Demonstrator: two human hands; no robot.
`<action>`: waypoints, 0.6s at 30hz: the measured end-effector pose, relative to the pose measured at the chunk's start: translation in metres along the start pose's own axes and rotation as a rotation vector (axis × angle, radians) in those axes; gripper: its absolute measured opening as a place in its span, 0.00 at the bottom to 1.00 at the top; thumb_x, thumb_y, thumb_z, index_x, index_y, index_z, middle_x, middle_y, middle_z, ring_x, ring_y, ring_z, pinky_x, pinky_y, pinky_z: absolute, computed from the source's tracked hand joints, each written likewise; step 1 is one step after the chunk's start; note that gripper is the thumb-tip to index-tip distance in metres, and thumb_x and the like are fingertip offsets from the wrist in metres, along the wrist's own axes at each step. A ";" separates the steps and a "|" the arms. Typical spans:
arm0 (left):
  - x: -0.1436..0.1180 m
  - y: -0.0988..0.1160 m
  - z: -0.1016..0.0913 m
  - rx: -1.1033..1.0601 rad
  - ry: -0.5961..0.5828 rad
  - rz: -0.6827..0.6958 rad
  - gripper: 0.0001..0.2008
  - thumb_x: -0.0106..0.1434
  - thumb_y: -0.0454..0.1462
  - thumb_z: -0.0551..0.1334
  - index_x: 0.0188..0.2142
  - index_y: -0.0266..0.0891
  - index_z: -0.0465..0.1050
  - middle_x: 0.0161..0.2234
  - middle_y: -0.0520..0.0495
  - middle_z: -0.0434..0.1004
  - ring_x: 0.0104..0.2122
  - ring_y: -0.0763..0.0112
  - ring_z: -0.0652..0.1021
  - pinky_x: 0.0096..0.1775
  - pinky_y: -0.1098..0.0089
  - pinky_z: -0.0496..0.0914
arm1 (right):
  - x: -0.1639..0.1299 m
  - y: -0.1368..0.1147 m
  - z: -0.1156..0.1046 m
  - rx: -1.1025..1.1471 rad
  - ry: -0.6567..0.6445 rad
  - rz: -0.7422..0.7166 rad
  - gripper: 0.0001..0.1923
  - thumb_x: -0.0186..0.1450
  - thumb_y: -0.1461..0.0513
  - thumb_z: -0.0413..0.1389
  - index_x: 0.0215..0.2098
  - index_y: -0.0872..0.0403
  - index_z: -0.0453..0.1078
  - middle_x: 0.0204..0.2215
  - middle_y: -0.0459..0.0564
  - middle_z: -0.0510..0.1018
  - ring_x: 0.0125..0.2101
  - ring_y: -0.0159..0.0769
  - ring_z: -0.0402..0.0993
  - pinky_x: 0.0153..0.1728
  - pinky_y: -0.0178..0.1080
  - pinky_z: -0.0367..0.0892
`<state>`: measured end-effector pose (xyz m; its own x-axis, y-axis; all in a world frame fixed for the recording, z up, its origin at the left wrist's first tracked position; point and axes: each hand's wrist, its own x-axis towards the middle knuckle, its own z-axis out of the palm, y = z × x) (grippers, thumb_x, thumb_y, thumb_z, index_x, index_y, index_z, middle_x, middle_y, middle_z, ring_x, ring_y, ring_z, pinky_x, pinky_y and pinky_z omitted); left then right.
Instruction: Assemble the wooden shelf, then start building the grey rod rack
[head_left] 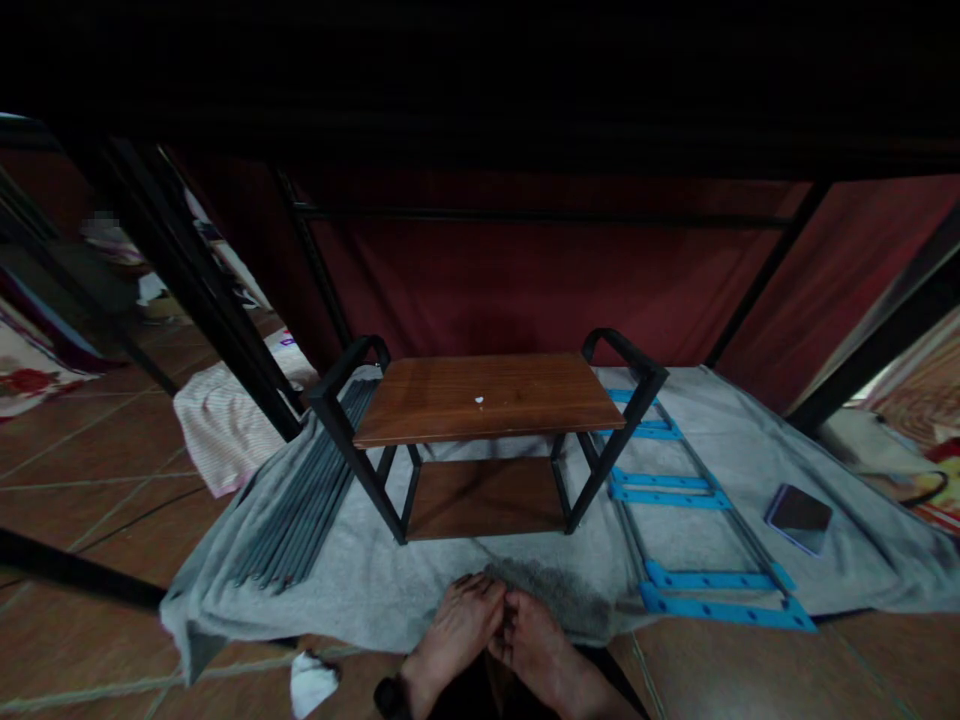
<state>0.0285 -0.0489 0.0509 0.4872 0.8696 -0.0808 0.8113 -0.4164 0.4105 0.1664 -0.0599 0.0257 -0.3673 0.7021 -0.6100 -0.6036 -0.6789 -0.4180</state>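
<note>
At the front edge of the grey cloth, my left hand and my right hand meet, fingers curled in against each other. Both are closed, and anything between them is too small or hidden to make out. A dark band circles my left wrist. Just beyond my hands stands a small two-tier shelf with brown wood-look boards and dark metal side frames. A tiny white bit lies on its top board.
Left of the shelf lies a bundle of grey rods. To the right are blue-and-grey frame parts and a phone. A crumpled white scrap is on the tiled floor. Dark metal posts stand around the cloth.
</note>
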 end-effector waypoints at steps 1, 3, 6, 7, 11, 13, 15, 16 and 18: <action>0.001 0.002 0.003 -0.009 0.002 -0.005 0.12 0.69 0.31 0.51 0.42 0.40 0.72 0.42 0.47 0.78 0.45 0.64 0.77 0.52 0.62 0.68 | -0.004 -0.001 -0.001 0.008 -0.007 -0.013 0.06 0.58 0.60 0.58 0.32 0.55 0.72 0.29 0.47 0.77 0.30 0.31 0.73 0.33 0.35 0.65; 0.002 0.006 0.009 -0.020 0.017 -0.018 0.12 0.68 0.31 0.51 0.42 0.40 0.72 0.41 0.47 0.78 0.44 0.63 0.77 0.51 0.61 0.69 | -0.012 -0.004 -0.002 0.012 -0.013 -0.026 0.06 0.57 0.59 0.59 0.31 0.54 0.72 0.28 0.46 0.77 0.30 0.31 0.73 0.34 0.35 0.65; 0.004 0.012 0.012 -0.041 0.051 -0.049 0.13 0.68 0.30 0.50 0.40 0.41 0.73 0.39 0.47 0.79 0.42 0.62 0.78 0.48 0.61 0.70 | -0.021 -0.009 0.001 -0.014 -0.036 -0.017 0.08 0.55 0.59 0.61 0.29 0.55 0.71 0.28 0.46 0.77 0.29 0.31 0.72 0.34 0.35 0.65; 0.004 0.014 0.012 -0.051 0.067 -0.061 0.13 0.67 0.30 0.50 0.40 0.41 0.73 0.39 0.47 0.79 0.41 0.62 0.78 0.46 0.62 0.70 | -0.023 -0.010 0.003 -0.025 -0.043 -0.015 0.09 0.54 0.58 0.62 0.30 0.55 0.71 0.28 0.46 0.77 0.29 0.31 0.72 0.34 0.35 0.65; 0.001 0.017 0.009 -0.110 0.146 -0.090 0.15 0.68 0.31 0.48 0.41 0.40 0.74 0.38 0.45 0.79 0.39 0.63 0.79 0.43 0.64 0.72 | -0.029 -0.012 0.011 -0.055 -0.072 -0.042 0.13 0.53 0.56 0.64 0.33 0.55 0.73 0.32 0.47 0.77 0.31 0.32 0.72 0.35 0.36 0.64; -0.002 0.017 0.008 -0.146 0.174 -0.092 0.16 0.68 0.31 0.47 0.41 0.40 0.74 0.38 0.44 0.79 0.39 0.63 0.79 0.42 0.64 0.73 | -0.032 -0.011 0.014 -0.058 -0.079 -0.062 0.14 0.53 0.55 0.65 0.34 0.54 0.73 0.32 0.47 0.77 0.31 0.31 0.72 0.36 0.36 0.64; -0.006 0.014 0.009 -0.180 0.197 -0.077 0.17 0.68 0.32 0.47 0.44 0.41 0.73 0.40 0.44 0.80 0.41 0.64 0.80 0.44 0.65 0.74 | -0.034 -0.009 0.016 -0.054 -0.093 -0.076 0.15 0.54 0.53 0.64 0.34 0.54 0.73 0.32 0.47 0.77 0.31 0.32 0.72 0.37 0.36 0.64; -0.007 0.011 0.011 -0.193 0.206 -0.066 0.18 0.67 0.32 0.47 0.48 0.41 0.72 0.42 0.43 0.80 0.42 0.64 0.80 0.45 0.65 0.74 | -0.034 -0.008 0.016 -0.057 -0.098 -0.071 0.15 0.55 0.52 0.64 0.34 0.54 0.73 0.32 0.47 0.77 0.32 0.32 0.72 0.37 0.37 0.64; -0.010 0.005 0.014 -0.209 0.221 -0.037 0.20 0.66 0.32 0.49 0.54 0.42 0.70 0.46 0.42 0.80 0.45 0.65 0.80 0.47 0.65 0.75 | -0.033 -0.007 0.015 -0.080 -0.113 -0.051 0.15 0.57 0.52 0.63 0.34 0.54 0.72 0.31 0.48 0.77 0.31 0.33 0.72 0.38 0.38 0.64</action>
<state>0.0321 -0.0629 0.0413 0.3573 0.9295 0.0911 0.7322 -0.3393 0.5906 0.1725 -0.0752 0.0590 -0.4171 0.7530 -0.5089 -0.5668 -0.6532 -0.5021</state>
